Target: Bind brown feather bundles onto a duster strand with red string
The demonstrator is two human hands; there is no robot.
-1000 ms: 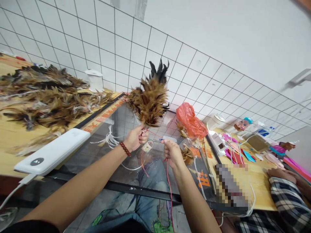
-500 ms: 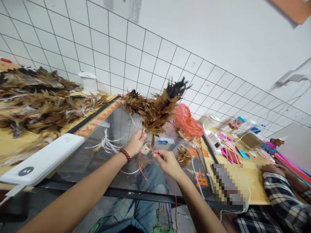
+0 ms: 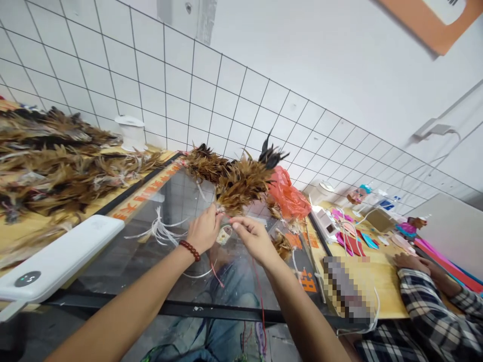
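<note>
My left hand, with a beaded bracelet at the wrist, is closed round the lower end of a brown feather bundle. The bundle slants up and to the right, with black tips. Close beside it, my right hand pinches a thin red string, which also hangs down past the table's front edge. Fingertips of both hands nearly meet at the base of the feathers, and the winding there is too small to make out. Below the hands a small pale patch shows on the transparent table cover.
White strips and a white power bank lie to the left, near heaped feathers. Behind stand a red plastic bag and a wire grid. At right rest a co-worker's plaid-sleeved arms.
The feather bundle has tipped lower and further to the right. My right hand has moved up to my left hand with the string. The blue clip is now hidden. The camera view has shifted slightly.
</note>
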